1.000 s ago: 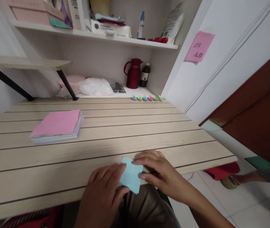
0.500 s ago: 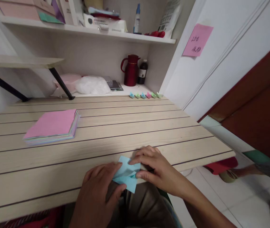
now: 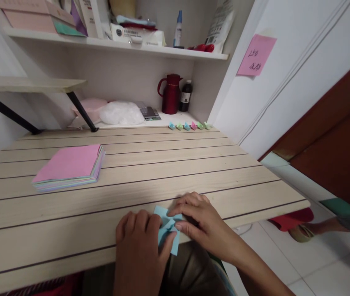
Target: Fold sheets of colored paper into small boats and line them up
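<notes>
A light-blue sheet of folded paper (image 3: 162, 211) lies at the table's front edge, with a raised fold standing up near its middle. My left hand (image 3: 146, 238) covers its left side, fingers curled and the thumb along the lower part. On the right side, my right hand (image 3: 196, 218) grips the paper between thumb and index finger, the other fingers resting on the tabletop. Part of the left half of the paper is hidden under my left hand.
A stack of coloured paper (image 3: 70, 164), pink on top, sits on the left of the wooden table (image 3: 150, 172). Several small folded paper pieces (image 3: 187, 126) stand in a row at the back edge. Behind them are a red jug (image 3: 171, 94) and a dark bottle (image 3: 186, 96). Another person's foot (image 3: 301, 233) shows at right.
My left hand has moved right over the paper, its fingers now more curled. The paper's middle fold stands up more. My right hand stays nearly in place.
</notes>
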A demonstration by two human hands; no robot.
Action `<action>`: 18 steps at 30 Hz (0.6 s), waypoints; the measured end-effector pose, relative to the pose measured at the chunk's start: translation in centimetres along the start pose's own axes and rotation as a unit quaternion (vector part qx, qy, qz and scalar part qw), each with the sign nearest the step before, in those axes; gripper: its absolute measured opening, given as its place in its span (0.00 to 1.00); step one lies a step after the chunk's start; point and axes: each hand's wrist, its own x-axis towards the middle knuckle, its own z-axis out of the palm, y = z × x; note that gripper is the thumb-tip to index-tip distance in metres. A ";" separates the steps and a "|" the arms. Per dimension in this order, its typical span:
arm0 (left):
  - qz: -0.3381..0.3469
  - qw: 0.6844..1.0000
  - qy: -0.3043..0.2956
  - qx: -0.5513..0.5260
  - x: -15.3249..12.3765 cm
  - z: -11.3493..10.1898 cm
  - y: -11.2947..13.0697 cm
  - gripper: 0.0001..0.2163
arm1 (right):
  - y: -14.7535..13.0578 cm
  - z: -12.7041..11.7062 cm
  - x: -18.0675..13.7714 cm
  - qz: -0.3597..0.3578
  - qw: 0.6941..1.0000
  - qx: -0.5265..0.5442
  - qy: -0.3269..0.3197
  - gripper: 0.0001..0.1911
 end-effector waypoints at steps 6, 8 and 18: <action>0.007 1.000 0.024 0.012 0.1 0.5 0.3 0.04 | 0.3 -0.2 0.0 -0.026 0.999 0.022 -0.015 0.15; 0.002 0.999 0.035 0.009 0.1 0.4 0.3 0.04 | 0.3 0.2 0.2 -0.015 1.000 0.006 -0.002 0.13; -0.015 0.997 0.054 0.051 -0.8 -0.2 -1.3 0.05 | -0.7 1.6 1.5 0.053 0.997 -0.044 0.039 0.06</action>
